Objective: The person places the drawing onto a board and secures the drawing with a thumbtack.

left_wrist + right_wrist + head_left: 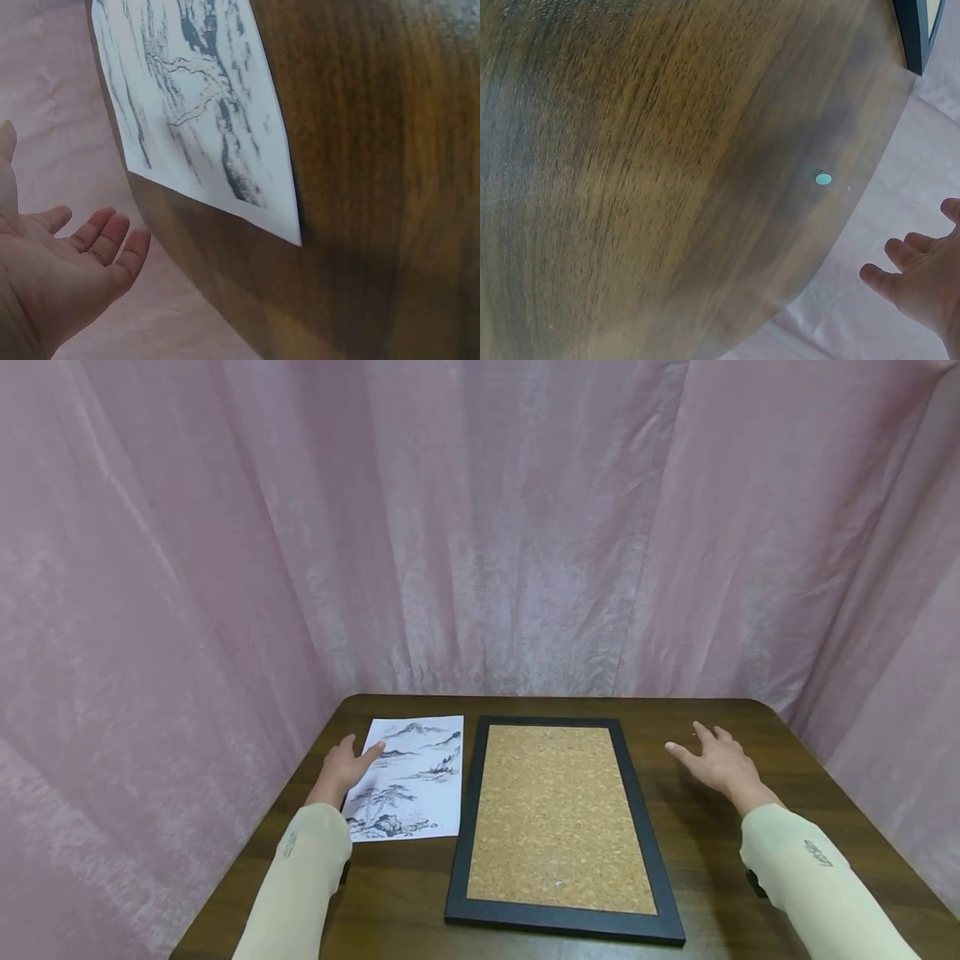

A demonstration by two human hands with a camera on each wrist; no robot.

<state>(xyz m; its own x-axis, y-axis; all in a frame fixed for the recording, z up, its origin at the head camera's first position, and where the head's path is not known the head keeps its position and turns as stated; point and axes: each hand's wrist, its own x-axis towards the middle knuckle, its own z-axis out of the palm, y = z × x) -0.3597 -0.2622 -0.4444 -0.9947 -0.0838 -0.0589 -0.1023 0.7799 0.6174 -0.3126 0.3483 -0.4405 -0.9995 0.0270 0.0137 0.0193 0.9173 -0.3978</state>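
Note:
My left hand [345, 770] hovers with its fingers spread at the left edge of a white sheet with an ink landscape [420, 785]. The left wrist view shows that hand [67, 277] holding nothing, apart from the sheet's corner [277, 214]. A cork board in a black frame [558, 818] lies flat beside the sheet. To the right of the board, my right hand [720, 764] is held above the table, fingers apart and holding nothing. In the right wrist view a small pale green disc, perhaps a thumbtack [823, 179], lies near that hand [922, 281].
Everything lies on a dark wood-grain table [397, 893] with rounded far corners. Pink curtains [525, 527] hang behind it and along both sides. A corner of the black frame [913, 45] shows in the right wrist view.

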